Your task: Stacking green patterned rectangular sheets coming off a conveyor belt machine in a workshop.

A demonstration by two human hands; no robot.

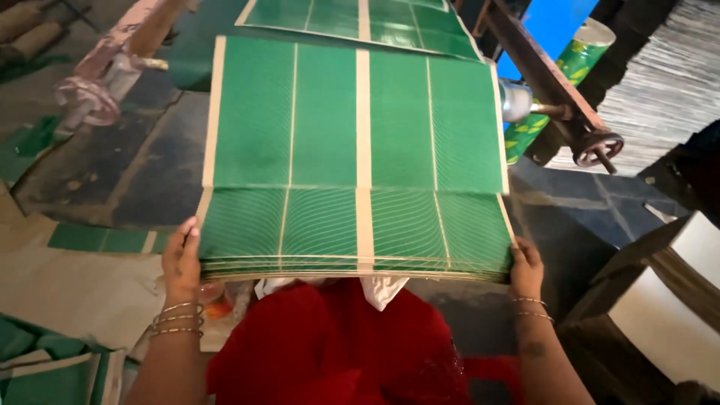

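We see a thick stack of green printed sheets [358, 225] held out in front of a person in a red garment [337, 345], with cream-coloured bands running lengthwise and across the green panels. The left hand [182, 259] closes its grip on the near left corner of the stack, thumb lying on the top sheet and fingers tucked beneath, gold bangles [177, 319] at the wrist. The right hand [526, 268] clamps the near right corner in the same way, thumb on top, thin bangles on that wrist too. The near edge of the stack hangs just above the person's lap, while the far part of the top sheets rises and rests further away, with a crease running across where the near part dips toward the hands. Beyond it another green sheet [360, 22] of the same pattern lies flat. To the right, a rusty metal bar with a small handwheel [598, 146] runs diagonally, and a roll of green leaf-patterned film [559, 82] sits just behind it. At far right stand pale stacked cardboard pieces [667, 307]. At lower left, more green sheets [105, 238] lie on brown paper [75, 289] on the floor.
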